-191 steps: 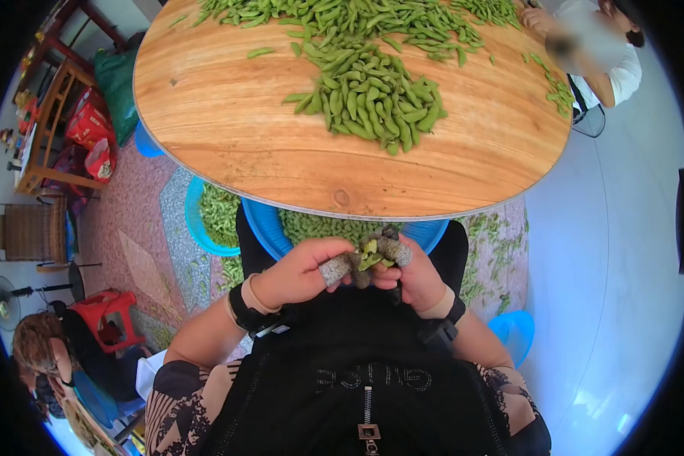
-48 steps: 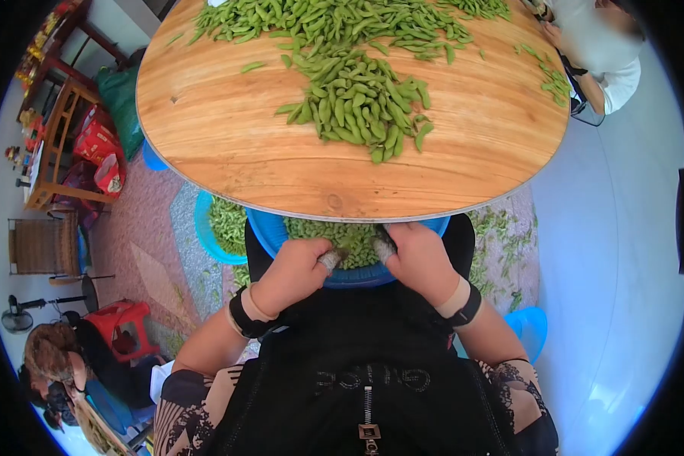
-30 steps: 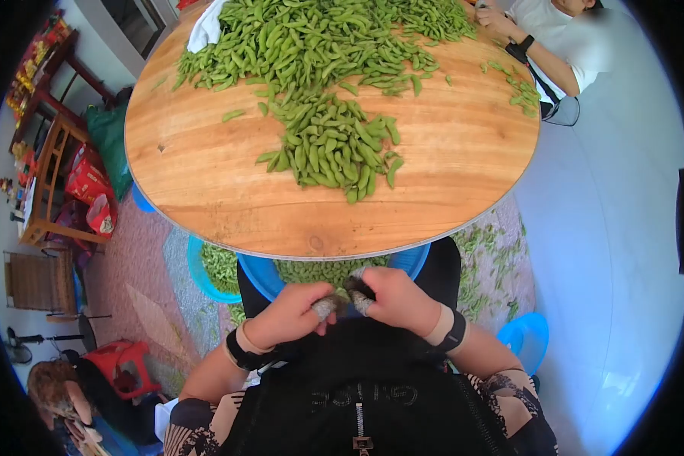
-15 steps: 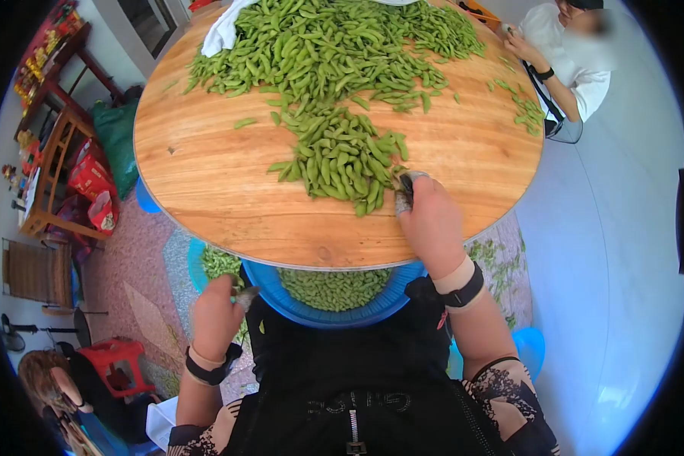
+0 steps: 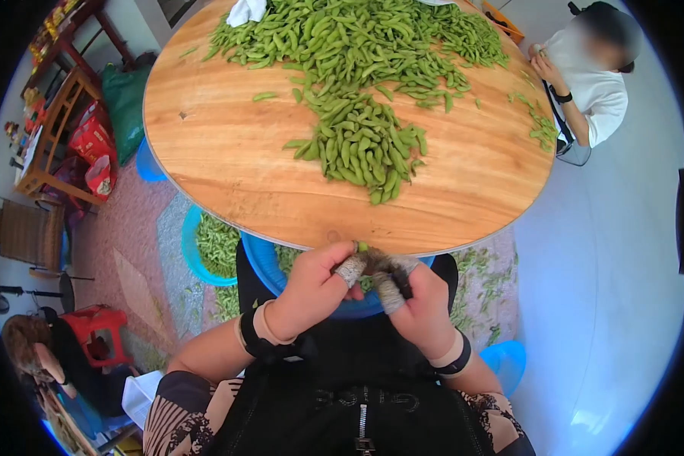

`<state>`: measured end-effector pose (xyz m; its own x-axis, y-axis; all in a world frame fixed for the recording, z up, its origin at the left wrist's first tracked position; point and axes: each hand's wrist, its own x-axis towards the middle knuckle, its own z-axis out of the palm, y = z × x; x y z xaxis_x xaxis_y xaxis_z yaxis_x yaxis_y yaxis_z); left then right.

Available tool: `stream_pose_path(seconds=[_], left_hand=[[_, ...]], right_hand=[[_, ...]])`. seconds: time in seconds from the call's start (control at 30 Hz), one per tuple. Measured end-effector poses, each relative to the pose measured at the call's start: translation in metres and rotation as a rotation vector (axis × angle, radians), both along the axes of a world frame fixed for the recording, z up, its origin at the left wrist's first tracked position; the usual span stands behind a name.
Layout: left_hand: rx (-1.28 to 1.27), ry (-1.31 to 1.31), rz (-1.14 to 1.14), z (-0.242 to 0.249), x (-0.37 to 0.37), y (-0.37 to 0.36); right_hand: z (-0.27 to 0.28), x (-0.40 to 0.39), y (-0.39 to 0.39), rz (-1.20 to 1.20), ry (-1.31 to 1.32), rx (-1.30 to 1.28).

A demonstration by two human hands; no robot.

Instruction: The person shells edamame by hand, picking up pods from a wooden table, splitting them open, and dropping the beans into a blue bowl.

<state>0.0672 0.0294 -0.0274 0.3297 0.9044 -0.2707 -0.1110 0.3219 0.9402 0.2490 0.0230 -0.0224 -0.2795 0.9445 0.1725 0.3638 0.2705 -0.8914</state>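
Over the blue basin (image 5: 260,262) at the table's near edge, my left hand (image 5: 311,283) and my right hand (image 5: 424,304) meet fingertip to fingertip. Both are closed, with grey wrapping on thumbs and some fingers. A bit of a green soybean pod (image 5: 362,246) shows between them; the fingers hide most of it. Ahead of my hands, a small heap of soybean pods (image 5: 365,148) lies on the round wooden table (image 5: 235,182). It joins a much larger pile (image 5: 342,45) farther back. My arms and hands cover part of the basin.
A turquoise basin (image 5: 192,243) holding green pieces stands on the floor at left. Loose green bits (image 5: 482,277) litter the floor at right. A person in white (image 5: 604,99) sits at the table's right side; another person (image 5: 42,365) is at lower left near a red stool (image 5: 95,323).
My right hand has come back from the heap to the table's near edge. My left hand has risen rightward to meet it. The view has shifted slightly.
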Motion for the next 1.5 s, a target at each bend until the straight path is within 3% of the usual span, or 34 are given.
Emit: stream_pose_path(seconds=[0.07,0.2,0.27,0.3,0.37,0.5,0.57,0.6,0.67,0.7,0.77,0.8,0.87,0.9,0.97,1.0,1.07,1.1,1.17,1.3,1.37,1.4,1.47,1.5], left_hand=[[0.253,0.298,0.068,0.004,-0.006,-0.004],[0.261,0.42,0.002,0.002,-0.015,-0.009],[0.42,0.376,-0.013,-0.01,-0.018,-0.011],[0.415,0.377,-0.013,-0.008,-0.018,-0.011],[0.442,0.341,-0.062,-0.004,-0.018,-0.011],[0.594,0.415,0.036,-0.009,-0.016,-0.013],[0.671,0.688,0.025,-0.001,-0.017,-0.015],[0.674,0.686,0.021,0.0,-0.018,-0.015],[0.866,0.845,-0.054,0.003,-0.019,-0.014],[0.868,0.843,-0.056,0.001,-0.021,-0.014],[0.398,0.332,-0.12,-0.006,-0.025,-0.013],[0.399,0.333,-0.12,-0.006,-0.026,-0.012],[-0.398,-0.521,-0.084,-0.006,-0.028,-0.013],[-0.4,-0.52,-0.083,-0.008,-0.029,-0.013],[-0.298,-0.379,-0.079,-0.015,-0.029,-0.014],[-0.303,-0.38,-0.075,-0.019,-0.029,-0.015],[0.329,0.186,-0.178,-0.025,-0.031,-0.015],[0.324,0.187,-0.181,-0.025,-0.033,-0.014],[0.765,0.664,-0.251,-0.025,-0.038,-0.011],[0.846,0.775,-0.226,-0.022,-0.035,-0.015],[-0.003,0.149,-0.218,-0.014,-0.036,-0.018],[-0.005,0.149,-0.219,-0.015,-0.038,-0.02],[-0.321,-0.457,-0.25,-0.018,-0.042,-0.023],[-0.308,-0.405,-0.24,-0.011,-0.041,-0.024]], right_hand=[[-0.004,0.003,0.0,-0.03,0.035,-0.032],[0.015,0.005,0.007,0.199,0.034,-0.271],[0.023,0.002,0.008,0.249,0.019,-0.428],[0.019,0.001,0.008,0.25,0.02,-0.432],[0.009,-0.001,0.008,0.306,0.073,-0.198],[0.008,0.0,0.01,0.292,0.052,-0.183],[0.012,0.002,0.011,0.317,0.064,-0.353],[0.012,0.004,0.011,0.312,0.065,-0.351],[0.01,0.006,0.012,0.287,0.32,-0.74],[0.009,0.006,0.011,0.284,0.32,-0.738],[0.006,0.005,0.012,0.277,0.647,-0.975],[0.005,0.005,0.011,0.278,0.647,-0.973],[0.003,0.004,0.01,0.305,0.783,-1.087],[0.001,0.004,0.009,0.305,0.784,-1.09],[-0.004,0.004,0.008,0.329,0.434,-0.75],[-0.004,0.003,0.007,0.33,0.435,-0.756],[-0.004,0.002,0.005,0.382,0.215,-0.519],[-0.004,0.002,0.004,0.379,0.219,-0.523],[-0.005,0.002,0.004,0.383,0.17,-0.625],[-0.006,0.002,0.004,0.336,0.183,-0.604],[-0.004,0.004,0.004,0.354,0.269,-0.762],[-0.006,0.005,0.004,0.353,0.27,-0.764],[-0.011,0.008,0.001,0.364,0.39,-0.903],[-0.017,0.009,-0.002,0.362,0.392,-0.905]])
